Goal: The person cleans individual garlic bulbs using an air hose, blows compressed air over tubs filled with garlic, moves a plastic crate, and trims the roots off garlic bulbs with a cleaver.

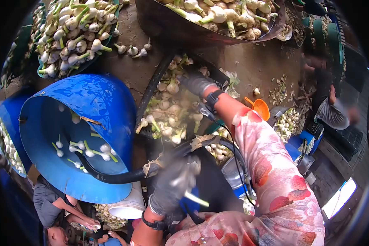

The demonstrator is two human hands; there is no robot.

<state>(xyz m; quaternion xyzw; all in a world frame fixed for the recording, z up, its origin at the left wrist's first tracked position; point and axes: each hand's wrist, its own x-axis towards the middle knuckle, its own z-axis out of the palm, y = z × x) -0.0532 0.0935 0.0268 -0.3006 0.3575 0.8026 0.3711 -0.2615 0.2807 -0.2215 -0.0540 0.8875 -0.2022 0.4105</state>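
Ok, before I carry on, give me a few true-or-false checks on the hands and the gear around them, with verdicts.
1. Both the left hand and the right hand are gloved. True.
2. The right hand holds the orange scoop. False: the scoop lies apart from both hands.
3. The black tube reaches into the large blue tub. True.
4. That tub has nothing but the tube inside. False: garlic bulbs are in it too.
5. The right sleeve is patterned. True.

1 orange scoop (260, 110) lies on the brown surface (242, 61); 1 white bucket (129, 205) shows lower left; 1 co-worker (332, 115) in grey is far right.
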